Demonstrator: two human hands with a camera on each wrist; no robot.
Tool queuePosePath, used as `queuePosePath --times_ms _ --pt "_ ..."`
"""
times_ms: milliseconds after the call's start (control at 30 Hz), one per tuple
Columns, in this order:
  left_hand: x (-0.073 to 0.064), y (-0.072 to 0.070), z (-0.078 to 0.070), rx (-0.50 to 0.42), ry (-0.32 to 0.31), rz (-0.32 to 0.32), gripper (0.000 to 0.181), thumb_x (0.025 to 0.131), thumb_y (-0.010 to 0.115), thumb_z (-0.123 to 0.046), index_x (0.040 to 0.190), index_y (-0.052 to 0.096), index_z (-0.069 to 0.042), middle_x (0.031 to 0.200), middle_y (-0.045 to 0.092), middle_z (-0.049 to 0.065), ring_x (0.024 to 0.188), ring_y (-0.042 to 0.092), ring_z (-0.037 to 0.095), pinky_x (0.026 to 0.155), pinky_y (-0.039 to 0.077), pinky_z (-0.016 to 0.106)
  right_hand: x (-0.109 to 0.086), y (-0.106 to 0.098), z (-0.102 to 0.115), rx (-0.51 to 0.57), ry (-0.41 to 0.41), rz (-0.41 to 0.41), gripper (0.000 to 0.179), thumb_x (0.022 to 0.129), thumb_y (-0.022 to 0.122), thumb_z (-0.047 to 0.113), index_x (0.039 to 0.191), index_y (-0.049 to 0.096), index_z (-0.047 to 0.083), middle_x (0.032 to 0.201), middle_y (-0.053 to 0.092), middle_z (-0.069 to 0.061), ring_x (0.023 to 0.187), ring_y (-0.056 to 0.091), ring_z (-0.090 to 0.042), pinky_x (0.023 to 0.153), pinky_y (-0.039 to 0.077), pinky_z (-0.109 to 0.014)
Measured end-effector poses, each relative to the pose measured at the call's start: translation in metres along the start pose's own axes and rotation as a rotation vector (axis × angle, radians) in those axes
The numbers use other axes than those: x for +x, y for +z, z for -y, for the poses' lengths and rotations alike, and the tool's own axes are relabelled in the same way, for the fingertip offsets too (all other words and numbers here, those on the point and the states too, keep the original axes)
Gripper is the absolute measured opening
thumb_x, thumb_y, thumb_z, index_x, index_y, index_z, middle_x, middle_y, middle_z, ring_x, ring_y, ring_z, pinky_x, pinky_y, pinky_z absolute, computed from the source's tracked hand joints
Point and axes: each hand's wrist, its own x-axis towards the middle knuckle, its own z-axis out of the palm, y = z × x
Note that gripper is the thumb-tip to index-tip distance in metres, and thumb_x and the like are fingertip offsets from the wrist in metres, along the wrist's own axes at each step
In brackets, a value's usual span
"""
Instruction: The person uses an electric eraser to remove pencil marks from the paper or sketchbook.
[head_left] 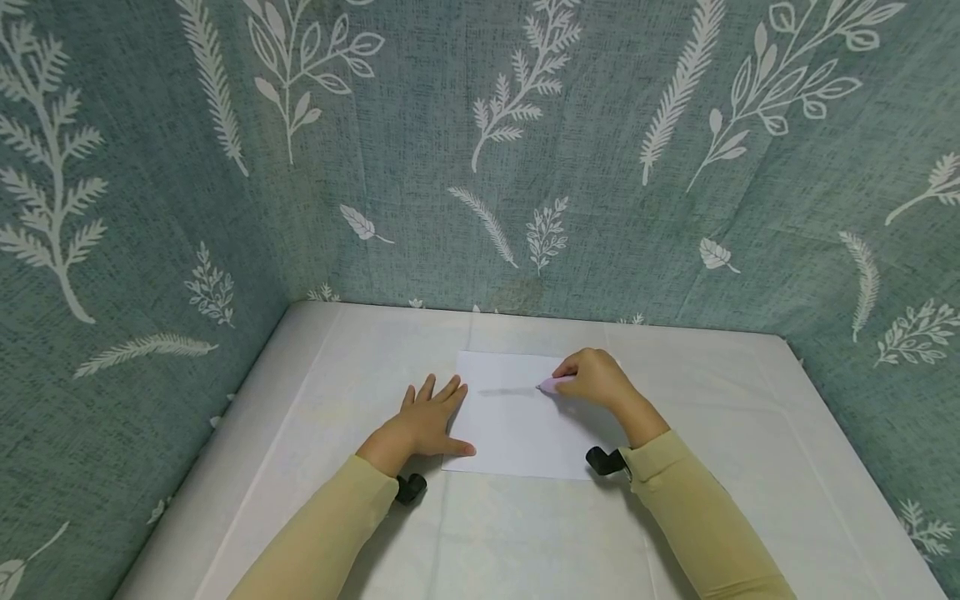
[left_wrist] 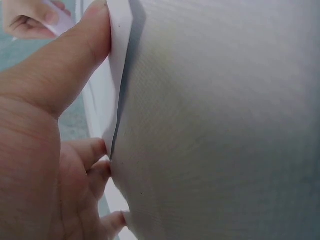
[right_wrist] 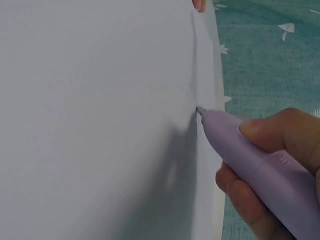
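A white sheet of paper (head_left: 517, 442) lies on the table. My right hand (head_left: 596, 377) grips a lilac pen-shaped cutter (right_wrist: 250, 160), thumb on its upper side and fingers curled beneath. Its small grey tip meets the paper, at the end of a thin slit-like line (head_left: 506, 392) running leftward in the head view. My left hand (head_left: 423, 425) rests spread at the sheet's left edge, thumb on the paper and fingertips around its upper left side. In the left wrist view, the paper's edge (left_wrist: 120, 60) stands slightly raised beside the thumb, with a shadow under it.
A white cloth (head_left: 360, 350) covers the table. Green-blue fabric with white leaf prints (head_left: 420, 167) hangs behind and at both sides. Black wrist-worn devices (head_left: 604, 461) sit at both cuffs, close above the table.
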Motion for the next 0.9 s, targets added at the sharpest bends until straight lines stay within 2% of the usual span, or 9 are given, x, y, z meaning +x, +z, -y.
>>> queuePosePath --times_ms 200,500,767,900 --pt "0.0012 0.0002 0.001 -0.002 0.0 -0.002 0.11 0.077 0.075 -0.067 0.161 0.024 -0.015 0.168 0.012 0.006 0.151 0.0 0.045 0.116 0.004 0.067 -0.001 -0.0019 0.0027 0.022 -0.026 0.067 0.011 0.08 0.083 0.016 0.089 0.082 0.011 0.087 0.075 0.002 0.078 0.062 -0.015 0.07 0.051 -0.033" --pt "-0.0012 -0.0016 -0.0014 -0.007 0.0 0.001 0.11 0.077 0.075 -0.065 0.161 0.025 -0.015 0.168 0.012 0.006 0.151 0.0 0.046 0.116 0.005 0.067 -0.0009 -0.0012 0.004 -0.008 0.001 -0.007 0.014 0.081 0.083 0.018 0.093 0.082 0.011 0.091 0.077 0.0 0.086 0.067 -0.018 0.076 0.053 -0.036" --pt "0.0011 -0.0006 0.0008 0.009 -0.004 0.005 0.111 0.077 0.074 -0.067 0.161 0.023 -0.016 0.168 0.011 0.005 0.151 -0.001 0.045 0.116 0.004 0.067 0.0012 -0.0018 0.0048 0.023 -0.015 0.08 0.01 0.081 0.083 0.016 0.089 0.082 0.012 0.086 0.075 0.002 0.078 0.062 -0.014 0.07 0.051 -0.033" --pt "0.0016 0.0002 0.0011 0.005 -0.004 0.004 0.111 0.077 0.074 -0.067 0.161 0.023 -0.016 0.168 0.011 0.005 0.151 -0.001 0.045 0.116 0.004 0.067 0.0016 -0.002 0.0052 0.003 -0.035 0.073 0.009 0.08 0.082 0.015 0.088 0.082 0.011 0.086 0.075 0.002 0.077 0.061 -0.015 0.069 0.051 -0.033"
